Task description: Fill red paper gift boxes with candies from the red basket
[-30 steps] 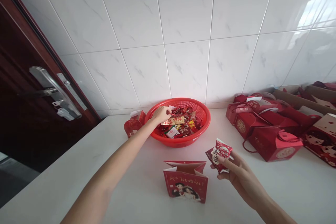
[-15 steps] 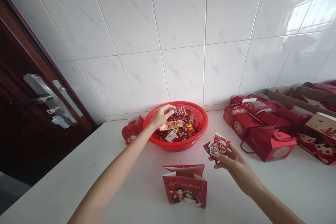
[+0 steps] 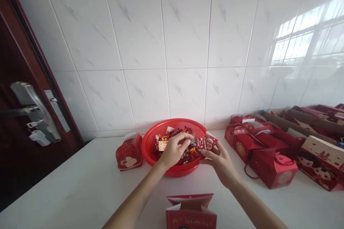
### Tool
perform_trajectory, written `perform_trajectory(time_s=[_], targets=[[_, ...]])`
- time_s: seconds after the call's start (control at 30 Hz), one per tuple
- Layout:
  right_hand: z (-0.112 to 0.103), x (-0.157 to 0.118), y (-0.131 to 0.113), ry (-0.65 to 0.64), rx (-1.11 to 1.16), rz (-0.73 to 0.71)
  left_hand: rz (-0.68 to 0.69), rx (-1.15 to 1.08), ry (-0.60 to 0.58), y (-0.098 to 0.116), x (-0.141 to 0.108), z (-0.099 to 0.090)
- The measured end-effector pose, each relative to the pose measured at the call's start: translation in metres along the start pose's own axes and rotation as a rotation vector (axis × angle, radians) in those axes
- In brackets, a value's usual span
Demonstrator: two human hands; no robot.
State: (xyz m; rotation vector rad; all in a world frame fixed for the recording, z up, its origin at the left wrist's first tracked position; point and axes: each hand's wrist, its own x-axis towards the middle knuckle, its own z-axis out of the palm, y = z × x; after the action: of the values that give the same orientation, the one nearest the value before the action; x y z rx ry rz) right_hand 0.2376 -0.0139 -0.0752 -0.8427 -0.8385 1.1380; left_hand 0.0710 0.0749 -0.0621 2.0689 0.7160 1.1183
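A red plastic basket (image 3: pixel 150 166) full of wrapped candies (image 3: pixel 185 157) stands by the wall. Over it, my left hand (image 3: pixel 173 150) pinches the end of a red-and-white candy packet (image 3: pixel 199 143). Close beside it, at the basket's right rim, my right hand (image 3: pixel 221 162) grips red candy packets (image 3: pixel 211 141) between thumb and fingers. The two hands' packets meet or overlap; where they touch is hard to make out. Nearer me, an open-topped red paper box (image 3: pixel 191 218) stands upright, its lower part cut off by the frame.
Left of the basket sits a red box (image 3: pixel 129 154). Several red gift boxes with handles (image 3: pixel 271 168) crowd the right side, beside a cream-topped box (image 3: pixel 321 162). A tiled wall (image 3: pixel 185 93) closes off the back. At left is a dark door with a metal handle (image 3: pixel 34 111).
My left hand has lifted a packet from the candies and come rightwards. My right hand has moved in to the basket's rim with its packets. The view has tilted up.
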Motion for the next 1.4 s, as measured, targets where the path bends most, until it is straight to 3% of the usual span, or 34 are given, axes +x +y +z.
perform_trajectory(time_s=[0.23,0.4,0.47,0.53,0.63,0.73,0.9,1.2,1.4], targets=[[0.014,0.020,-0.011,0.004,-0.073,0.038,-0.054,-0.058,0.045,-0.004,-0.001,0.002],[0.023,0.033,-0.014,-0.001,-0.014,0.036,-0.150,-0.059,0.035,-0.013,0.004,-0.023],[0.024,0.037,-0.012,0.011,0.025,0.038,-0.203,0.098,-0.043,-0.020,0.004,-0.039],[0.025,0.040,-0.009,0.020,0.049,0.032,-0.284,0.261,-0.194,-0.027,0.002,-0.052],[0.025,0.043,-0.005,0.022,0.060,0.022,-0.360,0.353,-0.357,-0.036,-0.001,-0.061],[0.024,0.044,-0.003,0.007,0.068,0.019,-0.388,0.400,-0.387,-0.043,-0.001,-0.059],[0.021,0.045,-0.002,-0.022,0.089,0.040,-0.548,0.507,-0.502,-0.055,0.001,-0.058],[0.020,0.046,-0.002,-0.057,0.099,0.042,-0.590,0.485,-0.590,-0.055,0.021,-0.056],[0.019,0.047,0.000,-0.055,0.109,0.027,-0.568,0.329,-0.540,-0.048,0.025,-0.056]])
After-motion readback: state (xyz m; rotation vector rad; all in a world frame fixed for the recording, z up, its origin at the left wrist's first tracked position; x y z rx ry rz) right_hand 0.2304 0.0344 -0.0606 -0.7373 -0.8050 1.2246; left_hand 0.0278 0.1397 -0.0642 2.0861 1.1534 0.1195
